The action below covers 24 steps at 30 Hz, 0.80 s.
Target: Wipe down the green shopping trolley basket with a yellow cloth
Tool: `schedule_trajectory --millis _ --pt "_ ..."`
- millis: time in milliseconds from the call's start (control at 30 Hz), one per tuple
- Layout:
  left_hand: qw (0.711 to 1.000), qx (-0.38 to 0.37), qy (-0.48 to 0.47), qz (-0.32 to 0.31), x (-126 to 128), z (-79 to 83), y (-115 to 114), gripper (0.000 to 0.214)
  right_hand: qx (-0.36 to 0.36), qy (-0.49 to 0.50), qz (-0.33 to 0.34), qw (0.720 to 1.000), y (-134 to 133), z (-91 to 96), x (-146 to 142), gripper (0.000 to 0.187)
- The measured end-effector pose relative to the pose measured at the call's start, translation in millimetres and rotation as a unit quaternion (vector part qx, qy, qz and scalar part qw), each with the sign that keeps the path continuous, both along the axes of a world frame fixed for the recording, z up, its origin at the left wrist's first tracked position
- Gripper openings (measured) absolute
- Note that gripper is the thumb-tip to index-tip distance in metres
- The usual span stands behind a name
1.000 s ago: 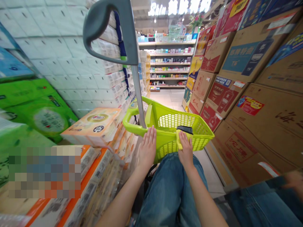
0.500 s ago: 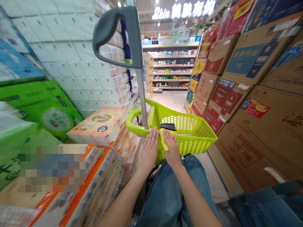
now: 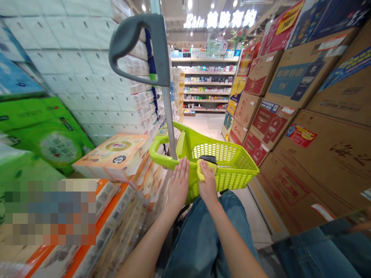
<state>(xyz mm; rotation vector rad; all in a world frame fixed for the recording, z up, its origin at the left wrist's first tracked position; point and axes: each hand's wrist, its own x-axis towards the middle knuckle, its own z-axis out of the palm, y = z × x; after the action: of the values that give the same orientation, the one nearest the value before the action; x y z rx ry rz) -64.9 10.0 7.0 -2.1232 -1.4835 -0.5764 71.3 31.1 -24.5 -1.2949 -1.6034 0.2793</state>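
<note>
Resting over a small yellow pack (image 3: pixel 204 170) with a black top edge, the right hand (image 3: pixel 208 179) sits at the near end of a lime-green plastic shopping basket (image 3: pixel 226 181). What the pack holds cannot be told from this view. The fingers (image 3: pixel 204 166) lie together across it, and whether that grip is clamped or only laid on cannot be told. The left hand (image 3: pixel 179 183) lies flat on the basket's curved near rim, just beside the right, its grip open and closed around nothing.

The basket's left side meets a metal pole (image 3: pixel 169 119) topped by a grey plastic handle (image 3: pixel 136 42). Blue jeans (image 3: pixel 208 239) show below and between the 2 forearms. To the left stand stacked packs of tissue (image 3: pixel 87 65) and green-wrapped bales (image 3: pixel 49 135). To the right, printed cardboard cartons (image 3: pixel 315 170) rise along a tiled aisle floor (image 3: pixel 257 220). Far ahead stand store shelves (image 3: pixel 208 83) of small products, under an illuminated sign (image 3: pixel 220 19).
</note>
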Motion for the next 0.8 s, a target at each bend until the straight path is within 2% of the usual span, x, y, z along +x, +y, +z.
schedule_trajectory --millis 100,200,267,367,467,533,600,733,800 --pt "1.000 0.005 -0.004 0.000 0 0.7 -1 0.072 0.013 -0.014 0.096 0.995 -2 17.3 -25 0.080" --pt "1.000 0.007 -0.009 -0.001 0 0.4 -1 0.072 0.008 -0.050 0.107 0.993 -7 14.1 -8 0.084" --pt "1.000 0.007 -0.013 -0.003 -1 -0.9 0 0.072 0.001 -0.077 0.077 0.994 -8 1.4 22 0.086" --pt "1.000 0.009 -0.015 -0.001 -1 -3.4 2 0.074 -0.014 -0.087 -0.004 0.996 -8 -21.6 71 0.084" --pt "1.000 0.003 -0.010 0.001 0 -5.0 3 0.073 -0.027 -0.071 -0.082 0.994 -6 -33.2 95 0.080" --pt "1.000 0.000 -0.013 0.003 1 -5.4 3 0.072 -0.036 -0.047 -0.124 0.990 -4 -29.6 84 0.079" --pt "1.000 -0.003 -0.020 0.005 1 -5.7 3 0.071 -0.044 -0.021 -0.130 0.990 -2 -18.1 56 0.078" --pt "1.000 0.006 -0.030 0.003 2 -5.3 2 0.071 -0.022 0.007 0.009 1.000 0 11.4 -12 0.077" --pt "0.999 0.012 -0.030 0.003 2 -4.2 2 0.071 -0.003 0.012 0.071 0.997 -1 20.5 -28 0.074"
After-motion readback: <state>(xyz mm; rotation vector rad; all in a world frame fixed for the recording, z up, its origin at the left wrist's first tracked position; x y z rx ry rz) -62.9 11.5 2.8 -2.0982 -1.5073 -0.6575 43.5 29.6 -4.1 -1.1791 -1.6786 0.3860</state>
